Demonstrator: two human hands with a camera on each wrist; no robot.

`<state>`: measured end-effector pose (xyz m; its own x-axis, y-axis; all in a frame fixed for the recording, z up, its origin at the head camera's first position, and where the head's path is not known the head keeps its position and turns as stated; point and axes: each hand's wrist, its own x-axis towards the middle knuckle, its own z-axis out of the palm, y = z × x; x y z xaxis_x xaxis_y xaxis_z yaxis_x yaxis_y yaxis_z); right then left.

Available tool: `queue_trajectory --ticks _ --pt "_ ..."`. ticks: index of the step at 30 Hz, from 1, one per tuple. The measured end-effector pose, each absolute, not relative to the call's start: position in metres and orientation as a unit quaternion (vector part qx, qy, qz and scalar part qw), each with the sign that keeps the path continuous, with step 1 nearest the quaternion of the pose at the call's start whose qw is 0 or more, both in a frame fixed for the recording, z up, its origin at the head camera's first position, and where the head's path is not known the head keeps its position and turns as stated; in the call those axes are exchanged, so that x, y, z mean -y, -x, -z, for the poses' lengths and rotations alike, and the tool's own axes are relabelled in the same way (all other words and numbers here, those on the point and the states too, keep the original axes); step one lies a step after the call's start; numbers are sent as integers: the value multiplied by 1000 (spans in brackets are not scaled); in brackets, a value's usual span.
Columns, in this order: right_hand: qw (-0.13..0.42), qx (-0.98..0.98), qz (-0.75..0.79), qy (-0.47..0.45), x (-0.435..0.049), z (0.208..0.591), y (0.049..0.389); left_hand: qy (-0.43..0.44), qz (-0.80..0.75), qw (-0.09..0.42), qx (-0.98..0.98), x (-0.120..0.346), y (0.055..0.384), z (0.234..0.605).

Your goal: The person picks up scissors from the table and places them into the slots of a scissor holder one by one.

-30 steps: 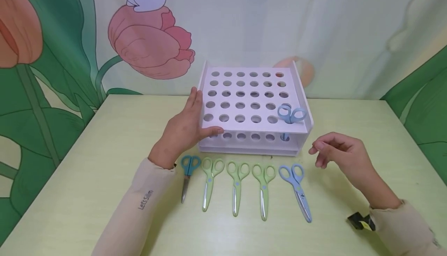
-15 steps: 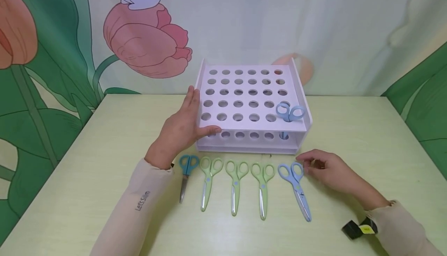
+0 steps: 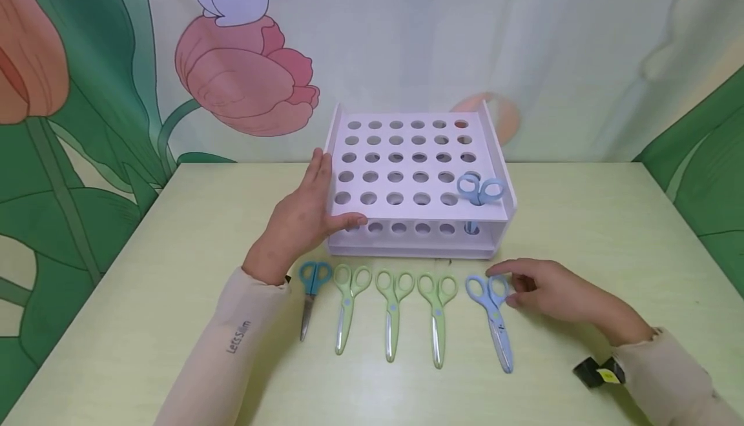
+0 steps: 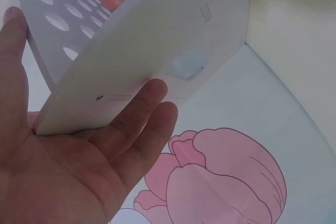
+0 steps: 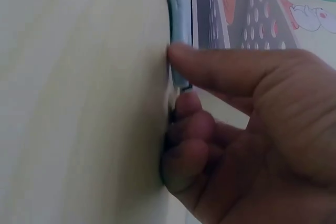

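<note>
In the head view a white rack point(image 3: 380, 211) with rows of round holes stands on the table. My left hand point(image 3: 296, 219) rests on its left side, straight fingers along the outer wall and thumb across the front edge. Light-blue scissors point(image 3: 478, 192) stand handles-up in a front right hole of the rack. My right hand point(image 3: 549, 290) pinches the handle rings of another pair of blue scissors point(image 3: 494, 313) lying on the table, index finger above and thumb at the right side. In the right wrist view the thumb touches the scissors' blue edge point(image 5: 181, 24); part of the grip is hidden.
Left of the blue pair lie green scissors point(image 3: 438, 316), a second green pair point(image 3: 393, 313), a third green pair point(image 3: 347, 306) and small teal-handled scissors point(image 3: 314, 284), all in a row before the rack. A printed curtain point(image 3: 407, 39) hangs behind the table point(image 3: 145, 284).
My right hand has come down and left from beside the rack to the blue scissors, whose handles have turned slightly right. My left hand keeps its place on the rack.
</note>
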<state>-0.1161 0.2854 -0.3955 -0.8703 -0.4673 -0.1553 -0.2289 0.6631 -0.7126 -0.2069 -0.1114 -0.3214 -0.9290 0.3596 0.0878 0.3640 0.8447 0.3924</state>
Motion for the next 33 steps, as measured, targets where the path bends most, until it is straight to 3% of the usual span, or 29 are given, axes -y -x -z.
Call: queue_trajectory --ticks 15,21,28,33 --pt "178 -888 336 258 -301 391 117 188 211 9 959 112 206 322" --pt "190 -849 413 269 -307 391 116 190 200 9 961 112 205 323" --pt "262 -764 544 226 -315 384 122 194 202 12 960 113 207 323" --pt "232 -730 597 238 -324 379 124 202 204 15 958 111 207 323"
